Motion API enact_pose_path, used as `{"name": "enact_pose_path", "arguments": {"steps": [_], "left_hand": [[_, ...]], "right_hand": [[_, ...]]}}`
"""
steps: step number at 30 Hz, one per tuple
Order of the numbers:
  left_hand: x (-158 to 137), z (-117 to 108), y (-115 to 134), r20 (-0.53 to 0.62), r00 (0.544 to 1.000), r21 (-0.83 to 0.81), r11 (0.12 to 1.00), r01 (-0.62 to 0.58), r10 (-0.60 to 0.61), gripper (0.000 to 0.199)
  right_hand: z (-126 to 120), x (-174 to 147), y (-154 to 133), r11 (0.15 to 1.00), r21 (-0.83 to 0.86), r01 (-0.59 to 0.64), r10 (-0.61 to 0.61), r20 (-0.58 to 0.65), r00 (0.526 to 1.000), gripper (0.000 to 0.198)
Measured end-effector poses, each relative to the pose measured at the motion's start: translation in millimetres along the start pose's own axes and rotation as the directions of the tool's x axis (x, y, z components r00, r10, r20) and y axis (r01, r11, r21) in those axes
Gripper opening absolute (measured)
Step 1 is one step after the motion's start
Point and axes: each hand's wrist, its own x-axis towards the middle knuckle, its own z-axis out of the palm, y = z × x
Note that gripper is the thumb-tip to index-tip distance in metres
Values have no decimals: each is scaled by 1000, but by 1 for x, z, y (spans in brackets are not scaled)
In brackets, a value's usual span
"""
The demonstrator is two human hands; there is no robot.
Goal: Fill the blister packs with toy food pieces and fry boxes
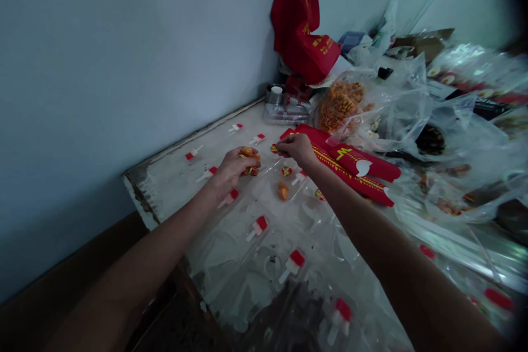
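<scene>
My left hand [231,168] is closed round a cluster of small orange pieces [247,152], with multicoloured bits showing below them. My right hand [297,148] has its fingers pinched at a small round red, green and yellow piece [274,148], close to the red packaging. Between the hands a similar round piece [286,170] lies on the table, with orange pieces [282,191] just in front of it. Red-and-white popsicle-shaped pieces [259,225] are spread over the clear plastic around both hands. What exactly the small pieces are is hard to make out.
Red and yellow printed packaging [358,162] lies right of my right hand. Behind it stands a clear bag of orange pieces [340,107], with more plastic bags [437,132] to the right. A red cloth bag [303,33] leans on the wall. The table edge [140,198] runs along the left.
</scene>
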Motion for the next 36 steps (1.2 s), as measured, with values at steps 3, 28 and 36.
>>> {"name": "enact_pose_path", "arguments": {"steps": [3, 28, 36], "left_hand": [[0, -9, 9, 92, 993, -91, 993, 80, -72, 34], [9, -61, 24, -15, 998, -335, 941, 54, -63, 15], [17, -86, 26, -73, 993, -501, 864, 44, -92, 15]], "right_hand": [[2, 27, 1, 926, -370, 79, -71, 35, 997, 4], [66, 45, -35, 512, -725, 460, -452, 229, 862, 23], [84, 52, -38, 275, -716, 642, -381, 532, 756, 34]]}}
